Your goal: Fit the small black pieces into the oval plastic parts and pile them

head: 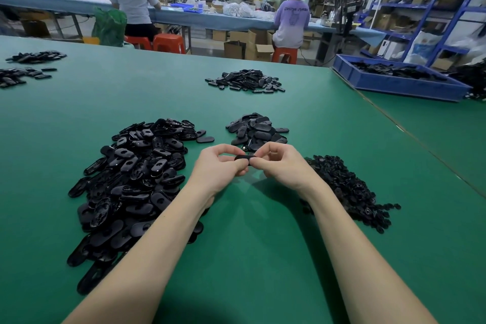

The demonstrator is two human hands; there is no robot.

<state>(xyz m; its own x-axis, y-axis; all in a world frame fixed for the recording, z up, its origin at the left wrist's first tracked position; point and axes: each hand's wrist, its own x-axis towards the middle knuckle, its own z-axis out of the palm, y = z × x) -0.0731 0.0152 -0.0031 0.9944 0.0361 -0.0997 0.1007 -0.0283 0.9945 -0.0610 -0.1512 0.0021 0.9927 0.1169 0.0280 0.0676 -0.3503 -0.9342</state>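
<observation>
Because the work runs from left to right and back to the middle, everything sits around the oval part (244, 158) held above the smooth green table (263, 258). Left of it sprawls the big heap of empty ovals (131, 179), glossy moulded shells with holes and ribs, probably the supply. Right of it lies the heap of small black pieces (349, 189), tiny knobbly bits within reach of that side. Just behind it is the smaller pile (256, 130), matte rounded backs up, likely the finished ones. The left hand (219, 166) and right hand (278, 163) meet at the oval part, fingers and thumbs curled and pinching its two ends, seemingly pressing an insert home; the insert itself is hidden.
</observation>
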